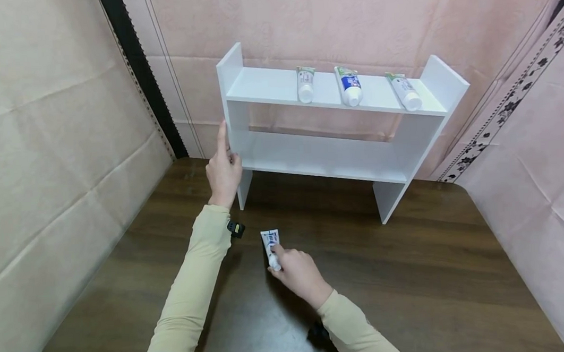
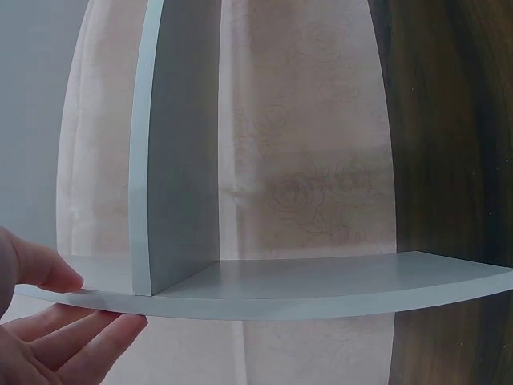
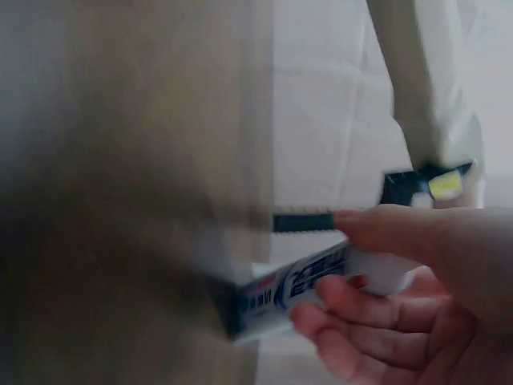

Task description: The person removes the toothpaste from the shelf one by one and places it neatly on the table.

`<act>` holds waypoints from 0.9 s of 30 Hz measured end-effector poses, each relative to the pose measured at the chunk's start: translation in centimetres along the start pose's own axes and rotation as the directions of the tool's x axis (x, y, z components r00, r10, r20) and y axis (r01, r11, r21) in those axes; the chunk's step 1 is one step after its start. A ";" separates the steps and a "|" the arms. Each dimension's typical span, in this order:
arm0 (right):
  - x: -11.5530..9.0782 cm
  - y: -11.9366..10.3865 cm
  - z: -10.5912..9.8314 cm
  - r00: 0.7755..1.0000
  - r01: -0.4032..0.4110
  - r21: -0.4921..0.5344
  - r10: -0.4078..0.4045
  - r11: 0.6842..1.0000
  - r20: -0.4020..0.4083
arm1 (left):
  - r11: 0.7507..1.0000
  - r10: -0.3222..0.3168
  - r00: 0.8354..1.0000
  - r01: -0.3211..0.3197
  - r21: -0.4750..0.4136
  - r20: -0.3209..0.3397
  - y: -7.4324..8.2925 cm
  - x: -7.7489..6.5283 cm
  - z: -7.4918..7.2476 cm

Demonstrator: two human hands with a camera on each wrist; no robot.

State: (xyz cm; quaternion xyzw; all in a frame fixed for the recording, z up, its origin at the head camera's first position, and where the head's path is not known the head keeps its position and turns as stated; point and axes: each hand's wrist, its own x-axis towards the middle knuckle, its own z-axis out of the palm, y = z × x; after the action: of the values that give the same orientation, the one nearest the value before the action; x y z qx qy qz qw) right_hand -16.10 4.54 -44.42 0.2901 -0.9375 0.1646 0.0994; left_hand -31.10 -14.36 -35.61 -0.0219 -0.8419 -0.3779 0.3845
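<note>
A white two-tier shelf [image 1: 319,151] stands on the table. My left hand [image 1: 223,178] grips the front edge of its left side panel, thumb [image 2: 52,271] on the inner face and fingers [image 2: 88,341] against the outer one. In front of the shelf, my right hand [image 1: 302,275] holds a small white toothpaste tube [image 1: 269,239] with blue print. The right wrist view shows the thumb on one side of this tube [image 3: 276,298] and curled fingers on the other; its cap end is partly hidden by the hand.
On the top board lie three more toothpaste tubes: a white one [image 1: 305,84] left of centre, a blue-and-white one [image 1: 350,86] near the middle and a white one [image 1: 404,92] at the right. Pale cloth walls [image 1: 350,23] enclose the brown wooden table [image 1: 435,263].
</note>
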 end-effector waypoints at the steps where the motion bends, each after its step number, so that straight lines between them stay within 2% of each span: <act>1: 0.0 -0.3 0.3 1.000 0.007 -0.012 -0.007 1.000 0.019 | 1.000 -0.001 1.000 0.001 0.001 0.004 0.0 0.0 0.0; 8: 0.2 -1.9 2.1 0.998 0.062 -0.088 -0.060 0.994 0.027 | 1.000 0.000 1.000 0.000 0.013 0.009 0.1 0.1 -0.1; 15: -0.4 -2.8 3.3 0.990 0.068 -0.099 -0.055 0.993 0.132 | 1.000 0.005 1.000 -0.005 0.015 0.013 0.1 -0.2 -0.1; 22: 0.0 -2.8 2.9 0.979 0.083 -0.111 -0.060 0.990 0.195 | 1.000 0.011 1.000 -0.011 0.013 0.006 0.1 0.0 0.0; 27: 0.6 -2.6 2.1 0.959 0.069 -0.055 -0.051 0.996 0.280 | 1.000 0.007 1.000 -0.007 0.010 0.003 0.0 0.0 0.0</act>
State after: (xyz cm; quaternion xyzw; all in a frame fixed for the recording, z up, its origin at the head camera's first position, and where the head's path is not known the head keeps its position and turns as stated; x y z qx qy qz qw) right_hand -15.28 1.37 -45.55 0.3353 -0.9377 0.0890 -0.0190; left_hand -31.11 -14.37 -35.64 -0.0235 -0.8442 -0.3725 0.3847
